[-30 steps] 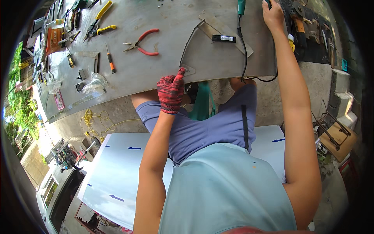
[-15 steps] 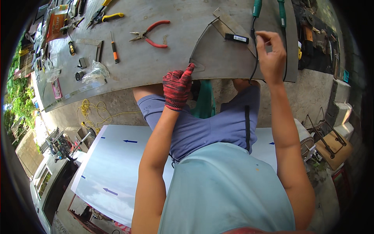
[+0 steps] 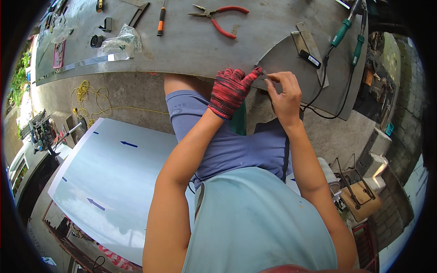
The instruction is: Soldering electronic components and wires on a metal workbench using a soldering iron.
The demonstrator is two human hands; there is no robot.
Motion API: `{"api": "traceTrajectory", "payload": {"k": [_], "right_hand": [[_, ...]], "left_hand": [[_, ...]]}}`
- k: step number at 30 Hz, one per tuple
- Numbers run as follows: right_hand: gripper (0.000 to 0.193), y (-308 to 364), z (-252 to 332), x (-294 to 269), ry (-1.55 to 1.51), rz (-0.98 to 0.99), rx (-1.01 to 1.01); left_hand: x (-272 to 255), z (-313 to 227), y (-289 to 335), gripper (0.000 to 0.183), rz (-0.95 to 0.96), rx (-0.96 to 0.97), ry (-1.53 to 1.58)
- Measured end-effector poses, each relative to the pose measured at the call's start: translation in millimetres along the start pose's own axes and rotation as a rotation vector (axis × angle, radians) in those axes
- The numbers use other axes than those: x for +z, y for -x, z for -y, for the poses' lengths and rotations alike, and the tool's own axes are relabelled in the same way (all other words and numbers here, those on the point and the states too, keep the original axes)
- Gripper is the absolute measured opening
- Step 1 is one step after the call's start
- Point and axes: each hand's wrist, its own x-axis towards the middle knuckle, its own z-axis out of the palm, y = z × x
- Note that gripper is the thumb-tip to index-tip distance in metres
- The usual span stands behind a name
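Note:
My left hand (image 3: 231, 93), in a red-and-black knitted glove, is closed at the near table edge, its fingertips at the end of a thin grey piece with a curved edge (image 3: 272, 48). Bare, my right hand (image 3: 287, 93) pinches thumb and forefinger together just right of the gloved fingertips. What lies between its fingers is too small to make out. Beyond my right hand, a flat metal bar (image 3: 318, 73) lies slantwise, with a black block with a white label (image 3: 310, 58) on it.
Red-handled long-nose pliers (image 3: 223, 18) and an orange-black screwdriver (image 3: 161, 22) lie on the metal table (image 3: 182, 54). At right are two green-handled tools (image 3: 340, 34) with black cables. A clear plastic bag (image 3: 122, 40) lies left. Yellow cord (image 3: 88, 98) is on the ground.
My right hand has come down and left to my left fingertips, its fingers now pinched. My left hand has shifted right. The view has moved, so the table appears higher.

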Motion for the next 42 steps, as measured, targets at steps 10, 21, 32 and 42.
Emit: {"api": "traceTrajectory", "payload": {"k": [10, 21, 32, 42], "right_hand": [[0.017, -6.8, 3.1, 7.7, 0.050, 0.030, 0.013], [0.016, -10.5, 2.8, 14.1, 0.091, 0.016, 0.047], [0.014, -29.4, -7.6, -3.5, 0.194, 0.098, -0.099], [0.014, -28.6, -8.6, -2.9, 0.229, 0.094, -0.094]], "left_hand": [[-7.0, -3.2, -2.8, 0.057, 0.070, -0.028, 0.037], [-13.5, -4.6, -7.5, 0.059, 0.041, -0.107, 0.196], [-28.4, 57.6, -82.6, 0.063, 0.005, 0.020, 0.254], [-14.9, 54.3, -109.1, 0.017, 0.273, 0.080, 0.468]]}}
